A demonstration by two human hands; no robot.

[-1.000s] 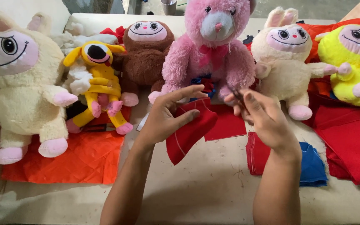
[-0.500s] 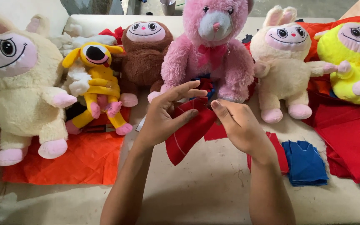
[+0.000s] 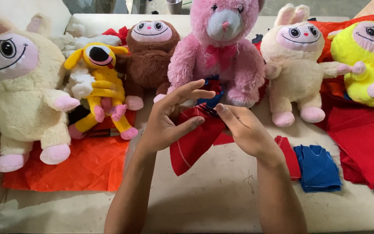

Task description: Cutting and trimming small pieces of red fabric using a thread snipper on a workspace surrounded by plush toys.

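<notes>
Head view: left hand (image 3: pixel 165 125) and right hand (image 3: pixel 243 128) both pinch a red cloth (image 3: pixel 193 141) above the desk (image 3: pixel 221 199), before a pink bear (image 3: pixel 224 47).

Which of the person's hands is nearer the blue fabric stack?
Right. The right hand lies just left of the blue fabric stack; the left hand is farther left, beyond the red cloth.
</notes>
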